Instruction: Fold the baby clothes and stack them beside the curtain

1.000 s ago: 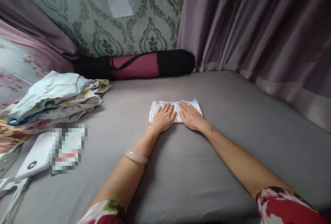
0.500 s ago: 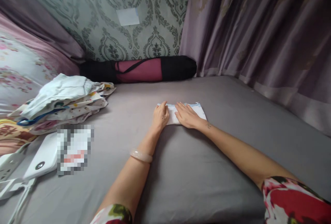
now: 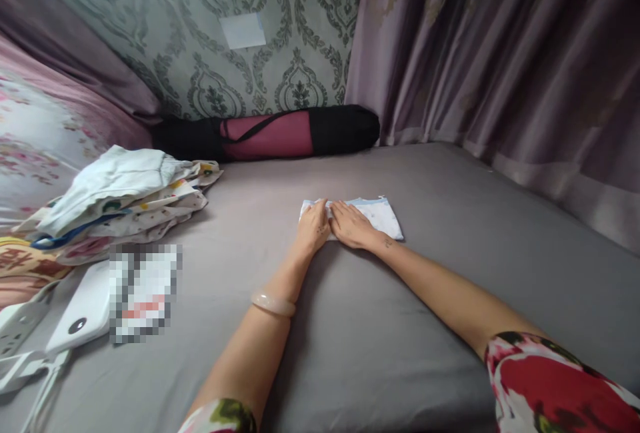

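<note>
A folded white cloth (image 3: 386,217) with a light blue edge along its far side lies flat on the grey bed sheet. My left hand (image 3: 315,225) rests on its left part, seen mostly from the thumb side, with fingers stretched forward. Beside it, my right hand (image 3: 351,224) lies flat on the middle of the cloth, palm down and fingers extended. The two hands nearly touch, and between them they cover much of the cloth's left half. Neither hand grips the fabric.
A pile of folded clothes (image 3: 125,186) sits at the left. Nearer are a white power bank (image 3: 83,306), a power strip (image 3: 17,326) with cables and a blurred-out item. A black and maroon long bag (image 3: 270,134) lies against the wall. Purple curtains (image 3: 475,53) hang at the right.
My right hand has slid left across the cloth, closer to my left hand, baring more of the cloth's right end. My left hand has shifted slightly right. The view has moved a little.
</note>
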A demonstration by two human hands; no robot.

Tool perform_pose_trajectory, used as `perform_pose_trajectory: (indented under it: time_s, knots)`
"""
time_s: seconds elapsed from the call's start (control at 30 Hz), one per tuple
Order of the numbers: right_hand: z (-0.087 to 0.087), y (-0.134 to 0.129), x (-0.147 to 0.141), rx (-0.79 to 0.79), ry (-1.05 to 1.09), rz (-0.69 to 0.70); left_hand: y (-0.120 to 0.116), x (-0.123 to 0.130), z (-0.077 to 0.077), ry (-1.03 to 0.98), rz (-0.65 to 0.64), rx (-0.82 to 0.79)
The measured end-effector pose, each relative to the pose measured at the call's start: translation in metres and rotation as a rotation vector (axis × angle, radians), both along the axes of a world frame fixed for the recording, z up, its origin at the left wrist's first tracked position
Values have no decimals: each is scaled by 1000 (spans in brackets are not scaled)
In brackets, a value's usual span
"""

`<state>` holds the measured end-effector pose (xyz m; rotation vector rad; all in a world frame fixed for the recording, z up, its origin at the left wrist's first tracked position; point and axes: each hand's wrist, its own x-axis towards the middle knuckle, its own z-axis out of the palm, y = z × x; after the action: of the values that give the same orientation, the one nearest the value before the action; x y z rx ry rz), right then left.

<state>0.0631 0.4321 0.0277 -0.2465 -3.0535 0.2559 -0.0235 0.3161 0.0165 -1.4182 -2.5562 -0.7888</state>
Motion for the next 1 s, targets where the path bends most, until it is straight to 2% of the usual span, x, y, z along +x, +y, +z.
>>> perform_pose_trajectory:
  time_s: [0.13,0.37,0.57,0.67,0.83,0.93,1.0]
  knots:
    - [7,16,10,-49,-53,38,-3,6,3,15,8,-113]
    - [-3,28,24,4,33,-49,-4,16,8,82,12,-297]
    - [-3,34,25,-75,48,-33,-1,16,9,49,40,-398]
    - [-3,44,26,-67,47,-70,0,14,9,42,40,-426]
    - [0,69,32,25,44,-222,1,-1,17,78,-40,-410]
    - [3,84,37,48,27,-357,2,-20,27,42,-108,-439]
    - [6,90,39,38,-6,-396,4,-35,31,15,-111,-464]
